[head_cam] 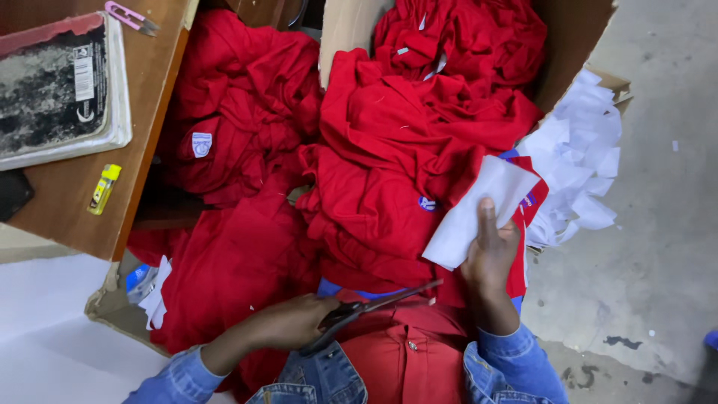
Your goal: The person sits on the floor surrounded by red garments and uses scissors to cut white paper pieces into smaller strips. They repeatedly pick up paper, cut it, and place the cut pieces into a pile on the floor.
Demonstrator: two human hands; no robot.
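Head view, looking straight down at the lap. The left hand (288, 323), lower middle of the frame, has its grip closed around the dark handles of a pair of scissors (374, 308); the blades are nearly closed and point to the right, toward the other wrist. The right hand (490, 251), just right of centre, pinches a white backing sheet (479, 209) with the thumb lying on top. The sheet sits against a piece of red fabric (532, 202) with a bit of blue at the edge, so the grip is holding both, as far as I can tell. Both arms are in blue denim sleeves.

All around is a huge heap of red garments (389, 135) filling the middle and top of the frame, some spilling out of a cardboard box (576, 45) at upper right. A small round blue badge (427, 203) shows on one garment just left of the white sheet, and a pale shield-shaped badge (201, 144) on another at middle left. A pile of white paper scraps (580, 164) lies at the right, against the box edge, over the grey concrete floor (658, 262).

Upper left is a wooden worktop (153, 82) with a worn black-and-white book (56, 90), pink thread snips (131, 16) and a yellow box cutter (103, 188) near its lower edge.
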